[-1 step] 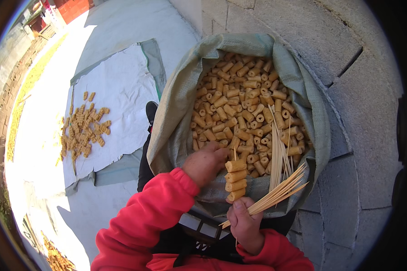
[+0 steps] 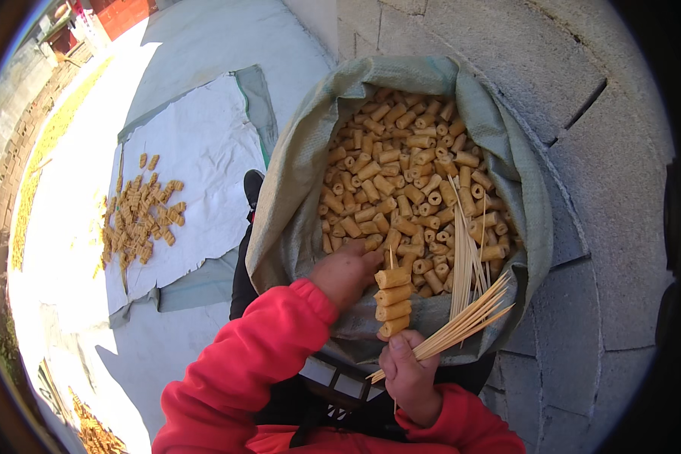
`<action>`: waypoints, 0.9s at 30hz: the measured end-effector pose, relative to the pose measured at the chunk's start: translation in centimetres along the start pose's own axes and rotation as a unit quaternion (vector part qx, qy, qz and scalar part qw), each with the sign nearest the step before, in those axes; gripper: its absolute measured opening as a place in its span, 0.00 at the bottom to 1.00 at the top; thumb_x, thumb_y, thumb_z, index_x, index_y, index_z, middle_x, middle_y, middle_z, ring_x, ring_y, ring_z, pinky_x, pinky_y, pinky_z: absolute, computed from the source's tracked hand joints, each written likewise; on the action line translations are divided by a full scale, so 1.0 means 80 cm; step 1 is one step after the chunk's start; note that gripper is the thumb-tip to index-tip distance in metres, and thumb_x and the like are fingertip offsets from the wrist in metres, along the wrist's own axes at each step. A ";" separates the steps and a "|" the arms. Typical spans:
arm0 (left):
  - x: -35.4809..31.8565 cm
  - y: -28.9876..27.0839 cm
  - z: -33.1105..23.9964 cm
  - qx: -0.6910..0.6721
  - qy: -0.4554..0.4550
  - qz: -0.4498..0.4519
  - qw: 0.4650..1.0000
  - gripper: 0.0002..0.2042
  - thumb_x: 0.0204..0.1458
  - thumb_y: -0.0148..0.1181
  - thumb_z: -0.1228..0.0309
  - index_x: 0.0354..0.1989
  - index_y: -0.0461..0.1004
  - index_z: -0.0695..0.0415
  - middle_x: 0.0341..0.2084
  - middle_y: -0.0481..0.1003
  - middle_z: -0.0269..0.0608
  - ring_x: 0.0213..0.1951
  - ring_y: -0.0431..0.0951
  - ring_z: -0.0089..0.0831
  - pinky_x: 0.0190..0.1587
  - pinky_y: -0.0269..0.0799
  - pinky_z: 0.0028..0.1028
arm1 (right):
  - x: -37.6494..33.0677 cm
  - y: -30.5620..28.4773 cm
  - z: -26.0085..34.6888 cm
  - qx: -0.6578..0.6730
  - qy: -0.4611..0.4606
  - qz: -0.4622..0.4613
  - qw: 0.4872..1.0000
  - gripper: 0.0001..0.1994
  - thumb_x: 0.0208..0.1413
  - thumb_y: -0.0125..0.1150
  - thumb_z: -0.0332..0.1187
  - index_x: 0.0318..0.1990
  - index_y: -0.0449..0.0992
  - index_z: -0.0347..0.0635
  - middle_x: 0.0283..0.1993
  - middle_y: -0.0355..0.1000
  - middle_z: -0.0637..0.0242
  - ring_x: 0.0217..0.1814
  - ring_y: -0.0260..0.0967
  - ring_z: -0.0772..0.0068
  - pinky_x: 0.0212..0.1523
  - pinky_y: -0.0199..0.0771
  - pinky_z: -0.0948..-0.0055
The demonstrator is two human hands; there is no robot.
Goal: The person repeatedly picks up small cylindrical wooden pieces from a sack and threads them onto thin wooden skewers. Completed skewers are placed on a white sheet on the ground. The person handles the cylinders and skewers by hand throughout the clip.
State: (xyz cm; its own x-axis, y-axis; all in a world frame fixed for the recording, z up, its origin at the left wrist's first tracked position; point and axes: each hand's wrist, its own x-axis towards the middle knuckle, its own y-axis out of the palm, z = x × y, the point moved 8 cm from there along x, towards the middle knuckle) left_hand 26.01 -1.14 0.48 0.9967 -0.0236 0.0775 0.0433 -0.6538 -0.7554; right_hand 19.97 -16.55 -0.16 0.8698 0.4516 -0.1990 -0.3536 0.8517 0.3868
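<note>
A woven green-grey sack (image 2: 280,208) with rolled-down sides holds a heap of short tan hollow rolls (image 2: 390,155). At its near left part, my left hand (image 2: 346,274) reaches in among the rolls. Its fingers bend down, their tips hidden, close by one roll. To the right, my right hand (image 2: 412,372) is closed round a fanned bundle of bamboo skewers (image 2: 465,325). Its thumb and fingers also grip one upright skewer threaded with several rolls (image 2: 393,295); the bare tip pokes out above the top roll. More loose skewers (image 2: 465,253) lean inside the sack's right side.
A pile of ridged tan pieces (image 2: 140,216) lies on a white sheet (image 2: 212,144) on the floor at left. Stone blocks (image 2: 613,189) border the sack on the right. Sunlit yellow grain-like material (image 2: 49,144) lines the far left.
My left hand shifts very slightly, and a roll by its fingertips shows more. The threaded skewer in my right hand moves a hair to the left.
</note>
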 end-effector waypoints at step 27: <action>-0.107 -0.050 0.043 -0.570 -0.298 -0.218 0.734 0.11 0.51 0.61 0.68 0.34 0.74 0.65 0.26 0.76 0.37 0.29 0.74 0.21 0.36 0.69 0.20 | -0.002 0.024 -0.001 -0.196 0.042 0.103 0.974 0.13 0.59 0.50 0.29 0.22 0.70 0.37 0.13 0.60 0.76 0.13 0.52 0.88 0.14 0.49 0.83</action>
State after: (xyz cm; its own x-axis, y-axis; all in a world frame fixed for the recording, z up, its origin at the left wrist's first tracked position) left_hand 17.54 4.25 0.60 0.7727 0.4883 -0.4055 0.6202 -0.7168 0.3187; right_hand 19.17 -14.98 0.52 0.7416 0.6293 -0.2323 -0.6359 0.7698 0.0553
